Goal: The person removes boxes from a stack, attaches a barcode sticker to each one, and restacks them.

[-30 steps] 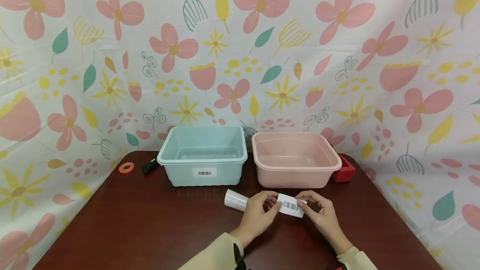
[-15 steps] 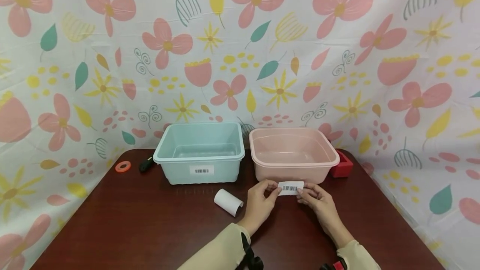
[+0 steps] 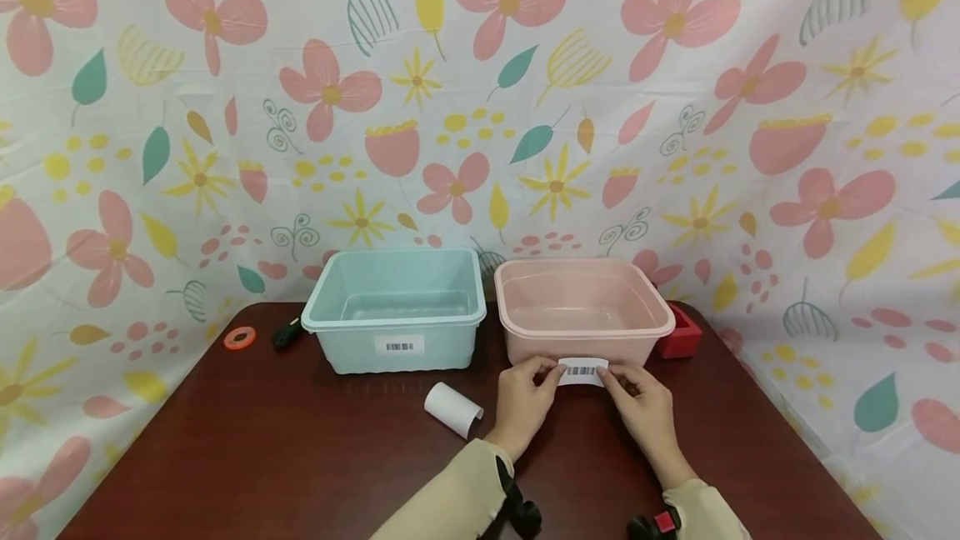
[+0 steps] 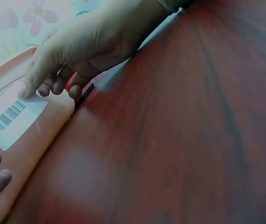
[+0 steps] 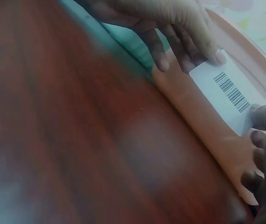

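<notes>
A white barcode label point(image 3: 582, 372) is stretched between my two hands in front of the pink basin point(image 3: 577, 348). My left hand point(image 3: 522, 402) pinches its left end between thumb and fingers, and my right hand point(image 3: 643, 411) pinches the right end. Both wrist views show the barcode facing me, with the label point(image 5: 228, 93) before the basin's outer wall point(image 5: 189, 112). Whether the label touches that wall I cannot tell. To the left, a light blue basin point(image 3: 393, 330) bears a similar barcode label point(image 3: 399, 345) on its front.
A curled white paper roll point(image 3: 453, 409) lies on the dark red table point(image 3: 300, 457), left of my left hand. An orange ring point(image 3: 240, 338) and a black-handled tool point(image 3: 287, 333) lie at the back left. Behind the pink basin's right side stands a red holder point(image 3: 680, 336).
Both hands have carried the label away from me, up to the pink basin's front. The label has turned from slanted to nearly level. The paper roll is now fully clear of my left hand.
</notes>
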Tool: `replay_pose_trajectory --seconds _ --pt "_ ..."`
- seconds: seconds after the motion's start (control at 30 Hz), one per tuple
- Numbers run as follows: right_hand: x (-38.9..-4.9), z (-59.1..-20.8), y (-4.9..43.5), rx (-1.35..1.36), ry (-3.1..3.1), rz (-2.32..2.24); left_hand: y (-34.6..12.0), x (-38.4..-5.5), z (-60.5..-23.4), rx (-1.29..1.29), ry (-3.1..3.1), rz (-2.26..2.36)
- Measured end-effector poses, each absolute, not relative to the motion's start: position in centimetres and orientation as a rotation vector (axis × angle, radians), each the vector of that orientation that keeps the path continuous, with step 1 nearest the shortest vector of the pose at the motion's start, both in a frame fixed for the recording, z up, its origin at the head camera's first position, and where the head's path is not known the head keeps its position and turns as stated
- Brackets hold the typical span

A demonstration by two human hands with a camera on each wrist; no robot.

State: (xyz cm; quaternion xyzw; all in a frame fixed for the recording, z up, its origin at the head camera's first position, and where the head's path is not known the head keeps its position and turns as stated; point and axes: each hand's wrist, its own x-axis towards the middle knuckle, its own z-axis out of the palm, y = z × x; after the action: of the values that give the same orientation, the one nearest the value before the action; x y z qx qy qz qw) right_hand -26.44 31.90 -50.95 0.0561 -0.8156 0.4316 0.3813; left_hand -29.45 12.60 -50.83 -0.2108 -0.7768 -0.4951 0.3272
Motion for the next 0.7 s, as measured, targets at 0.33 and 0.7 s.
replay_pose_trajectory --seconds 0.33,0.7 --pt "-27.7 -50.9 32.2 0.203 -1.962 0.962 13.5 -29.8 -50.5 -0.532 -1.963 -1.1" --pt "-28.0 -50.6 31.8 0.132 -1.962 0.916 14.2 -30.1 -50.3 -0.5 -1.937 -1.026"
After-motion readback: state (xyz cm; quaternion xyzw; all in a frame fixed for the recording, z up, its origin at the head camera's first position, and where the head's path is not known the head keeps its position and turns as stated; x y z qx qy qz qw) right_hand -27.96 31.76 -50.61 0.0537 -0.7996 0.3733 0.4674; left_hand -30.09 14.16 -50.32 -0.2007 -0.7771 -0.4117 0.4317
